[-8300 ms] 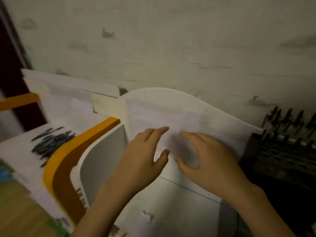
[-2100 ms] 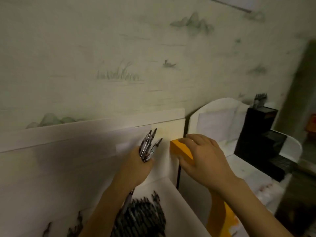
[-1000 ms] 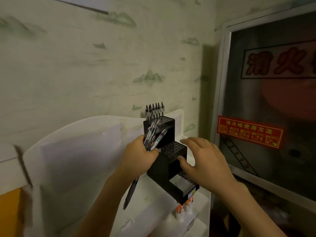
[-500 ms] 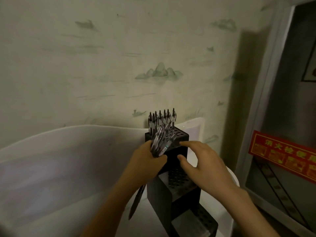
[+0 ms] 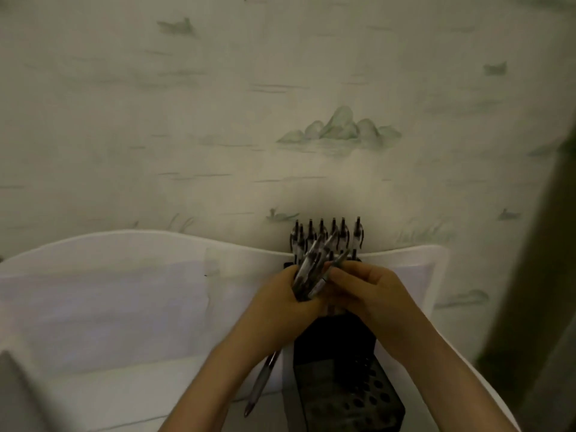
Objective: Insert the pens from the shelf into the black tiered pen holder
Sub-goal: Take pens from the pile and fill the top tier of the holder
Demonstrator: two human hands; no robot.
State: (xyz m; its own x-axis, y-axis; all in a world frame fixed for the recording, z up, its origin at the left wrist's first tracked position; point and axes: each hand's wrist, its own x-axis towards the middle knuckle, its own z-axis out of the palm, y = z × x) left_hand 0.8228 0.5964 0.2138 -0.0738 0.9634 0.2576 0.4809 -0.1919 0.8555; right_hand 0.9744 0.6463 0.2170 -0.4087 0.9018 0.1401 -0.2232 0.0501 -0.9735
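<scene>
Now the left hand (image 5: 282, 302) grips a bunch of dark clear-barrelled pens (image 5: 307, 272) just above the black perforated tiered pen holder (image 5: 344, 385), which stands on the white shelf (image 5: 124, 307). The right hand (image 5: 371, 294) pinches one pen of this bunch with curled fingers. More pens (image 5: 327, 235) stand upright in the top tier, near the pale painted wall (image 5: 218, 120).

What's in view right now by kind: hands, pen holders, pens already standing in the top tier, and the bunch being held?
Hands: 2, left hand and right hand.
Black tiered pen holder: 1.
Pens standing in the top tier: about 6 tops visible; any behind are hidden.
Held bunch of pens: 1 bunch, pens too overlapped to count.
Total: about 10 items.
</scene>
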